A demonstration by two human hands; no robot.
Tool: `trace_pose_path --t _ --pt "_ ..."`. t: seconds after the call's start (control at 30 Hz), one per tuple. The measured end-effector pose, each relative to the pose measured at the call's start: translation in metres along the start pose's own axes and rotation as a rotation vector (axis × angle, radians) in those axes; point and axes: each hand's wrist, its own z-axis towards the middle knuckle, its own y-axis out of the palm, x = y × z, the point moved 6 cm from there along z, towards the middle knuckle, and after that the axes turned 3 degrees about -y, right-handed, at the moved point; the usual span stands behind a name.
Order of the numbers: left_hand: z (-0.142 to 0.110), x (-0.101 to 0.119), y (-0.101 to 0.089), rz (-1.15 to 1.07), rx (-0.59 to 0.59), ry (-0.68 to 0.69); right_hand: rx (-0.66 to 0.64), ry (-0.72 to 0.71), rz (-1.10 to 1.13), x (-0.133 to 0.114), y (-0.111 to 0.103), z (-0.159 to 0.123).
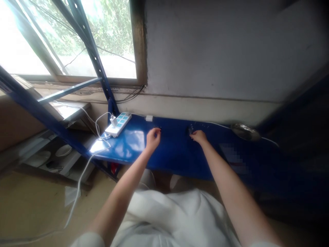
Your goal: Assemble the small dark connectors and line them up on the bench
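Observation:
My left hand (153, 139) is over the middle of the blue shelf board (174, 151), its thumb and forefinger brought together in a pinch. Something tiny and dark may sit at those fingertips, too small to name. To the right, my right hand (199, 136) has its fingers closed at the edge of a small clear, shiny piece (190, 129); its kind does not show. Several tiny pale bits (204, 126) lie on the board just beyond that hand.
A white power strip (119, 124) with a plugged-in charger (113, 120) lies at the left end. Behind my left hand is a white adapter (148, 118). A round metal dish (245, 131) stands at right. Blue rack posts (92, 55) rise at left; a white cable (79, 181) hangs down.

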Motion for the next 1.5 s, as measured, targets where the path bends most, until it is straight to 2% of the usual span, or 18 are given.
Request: trace_pose_path --t 0.07,0.13,0.2,0.33,0.43,0.6,0.8,1.27,1.43,1.5 --pt "0.026 0.017 -0.008 0.144 -0.021 0.088 -0.109 0.047 -0.042 -0.001 -0.001 -0.006" --pt "0.05 0.03 -0.006 0.325 -0.117 0.153 -0.183 0.06 -0.044 -0.008 -0.003 -0.014" --pt "0.068 0.036 0.004 0.487 -0.255 0.211 -0.196 0.022 -0.002 -0.02 -0.005 -0.023" --pt "0.083 0.024 0.031 0.681 -0.538 0.28 -0.181 -0.152 0.121 -0.058 -0.005 -0.042" --pt "0.086 0.009 0.045 0.726 -0.63 0.277 -0.211 -0.3 0.163 -0.088 -0.005 -0.059" --pt "0.089 -0.003 0.052 0.779 -0.626 0.285 -0.268 -0.421 0.191 -0.121 -0.014 -0.082" --pt "0.089 -0.008 0.056 0.775 -0.622 0.233 -0.261 -0.458 0.228 -0.137 -0.015 -0.094" --pt "0.084 -0.01 0.059 0.714 -0.577 0.198 -0.296 -0.473 0.264 -0.135 -0.005 -0.098" --pt "0.085 0.004 0.053 0.657 -0.55 0.173 -0.284 -0.447 0.309 -0.13 -0.006 -0.095" --pt "0.088 0.017 0.045 0.6 -0.48 0.144 -0.231 -0.399 0.364 -0.127 -0.01 -0.093"
